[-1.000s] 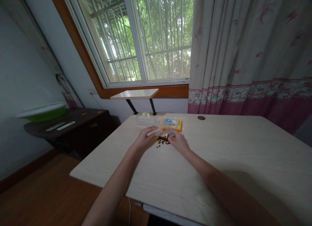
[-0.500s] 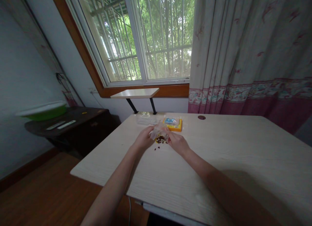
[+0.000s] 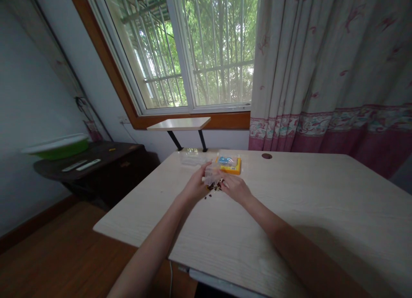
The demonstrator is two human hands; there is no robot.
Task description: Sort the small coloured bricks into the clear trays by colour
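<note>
Between my hands is a clear plastic bag [image 3: 211, 174], tilted over the table. My left hand [image 3: 195, 184] is closed on its left side. My right hand [image 3: 236, 188] has its fingers pinched together at the bag's right edge, close to the small pieces. Below the bag lies a heap of small dark and pale pieces [image 3: 216, 187], partly covered by my fingers. A few dark bits [image 3: 207, 197] lie apart, nearer to me. What the pieces are is too small to tell.
Behind my hands lies a yellow box [image 3: 236, 167] with a clear packet on top. To its left is a clear plastic tray [image 3: 191, 160]. A raised shelf [image 3: 180, 123] stands at the table's back edge. A dark side table [image 3: 119, 161] holds a green basin [image 3: 64, 149].
The bag has turned slightly and my left hand has moved a little lower and to the right over the heap. My right hand's fingers now cover more of the pieces.
</note>
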